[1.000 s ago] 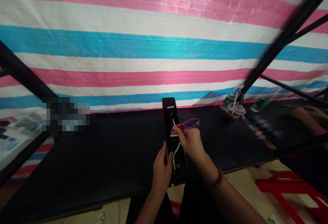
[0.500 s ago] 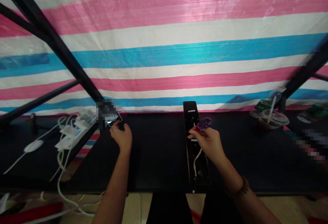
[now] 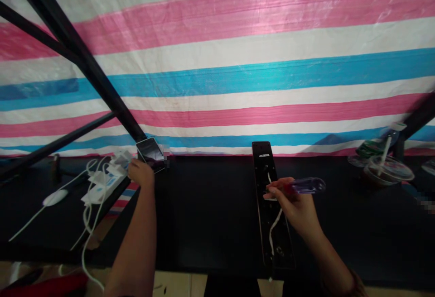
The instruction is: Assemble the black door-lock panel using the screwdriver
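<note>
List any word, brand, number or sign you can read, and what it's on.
None can be read.
White label on the black panel: too small.
Second label, beside the right hand: too blurred.
Green bottle label: too blurred.
Blue patches on the power strip: no legible text.

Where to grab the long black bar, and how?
Take the black bar by its left long edge, lower half, probably best from the left: it lies flat, that edge is uncovered, the right hand with the purple-handled tool covers its middle from the right, and the white cable lies along its face.
</note>
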{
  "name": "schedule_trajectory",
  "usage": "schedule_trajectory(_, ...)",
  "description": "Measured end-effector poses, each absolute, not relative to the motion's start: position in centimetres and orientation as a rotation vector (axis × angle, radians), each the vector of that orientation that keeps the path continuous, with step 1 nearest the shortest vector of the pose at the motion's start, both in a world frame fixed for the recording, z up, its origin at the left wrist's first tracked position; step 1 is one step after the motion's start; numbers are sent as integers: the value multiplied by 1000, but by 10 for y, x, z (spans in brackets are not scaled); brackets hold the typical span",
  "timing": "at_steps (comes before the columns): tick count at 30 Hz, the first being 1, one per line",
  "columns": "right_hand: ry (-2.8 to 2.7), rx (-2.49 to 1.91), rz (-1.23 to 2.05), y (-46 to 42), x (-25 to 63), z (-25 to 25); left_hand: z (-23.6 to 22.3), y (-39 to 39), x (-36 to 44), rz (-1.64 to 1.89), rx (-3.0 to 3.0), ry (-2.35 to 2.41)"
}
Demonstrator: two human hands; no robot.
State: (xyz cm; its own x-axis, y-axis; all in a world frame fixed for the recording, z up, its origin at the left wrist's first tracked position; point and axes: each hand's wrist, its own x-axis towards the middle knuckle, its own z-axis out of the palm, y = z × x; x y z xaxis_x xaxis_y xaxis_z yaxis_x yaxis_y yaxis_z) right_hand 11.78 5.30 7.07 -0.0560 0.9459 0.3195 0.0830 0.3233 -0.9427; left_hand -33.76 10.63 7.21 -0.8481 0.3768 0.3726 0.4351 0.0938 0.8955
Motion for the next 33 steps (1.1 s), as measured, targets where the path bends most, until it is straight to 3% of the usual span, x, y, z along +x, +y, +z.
schedule_trajectory(5, -1481, -960, 943, 52, 118, 76, 27, 81, -263, -1883, -830, -2461)
schedule_trajectory(9, -1376, -1035, 929, 56, 115, 76, -6, 49, -146, -2010, -1370, -2498)
schedule_trajectory(15, -1524, -914, 956, 61, 114, 69, -13, 12, -16, -2239, -2169, -2245)
schedule_trajectory(33, -1420, -1003, 891, 57, 106, 66, -31, 16, -4, -2315, -2190, -2116)
